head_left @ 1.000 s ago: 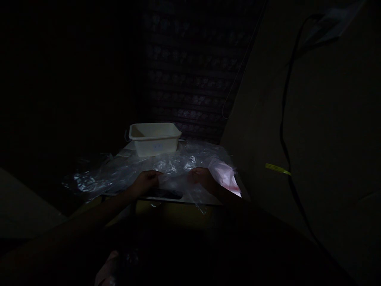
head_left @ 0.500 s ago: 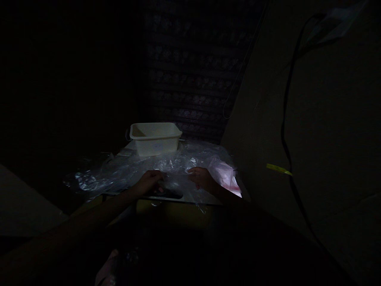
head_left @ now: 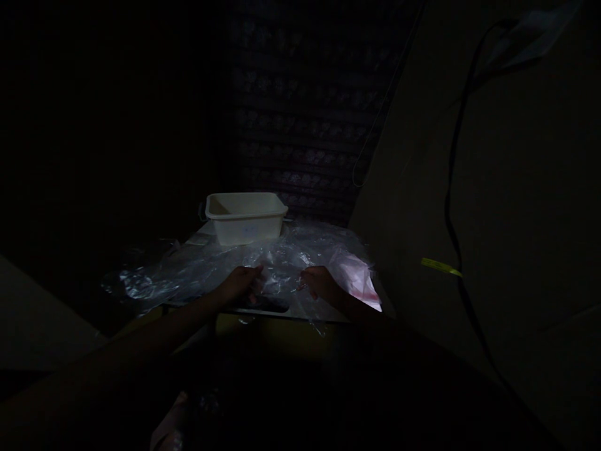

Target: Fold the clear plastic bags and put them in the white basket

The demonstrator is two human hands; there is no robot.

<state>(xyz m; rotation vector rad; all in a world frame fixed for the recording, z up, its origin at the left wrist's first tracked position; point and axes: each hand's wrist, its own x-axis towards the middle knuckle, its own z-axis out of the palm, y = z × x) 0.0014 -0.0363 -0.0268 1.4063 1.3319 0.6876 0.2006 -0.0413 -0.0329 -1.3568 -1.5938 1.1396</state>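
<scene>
Clear, crinkled plastic bags or sheeting (head_left: 197, 266) lie spread over a small table (head_left: 300, 311) in dim light. My left hand (head_left: 241, 284) is closed on the plastic near the table's front edge, thumb pointing right. A short way to its right, my right hand (head_left: 320, 282) pinches another part of the plastic with bent fingers. Between the hands the film is raised and creased, with bright glints. A pinkish-white packet or sheet (head_left: 359, 280) with a red stripe rests right of my right hand.
A cream plastic tub (head_left: 248, 228) with a side handle stands at the back of the table. A dark cable (head_left: 451, 188) with a yellow tag (head_left: 440, 267) runs down the right wall. A patterned curtain (head_left: 300, 131) hangs behind.
The fingers of my left hand have drawn together and the thumb has shifted slightly right. Film between my hands now looks more bunched and lifted. My right hand has moved only slightly.
</scene>
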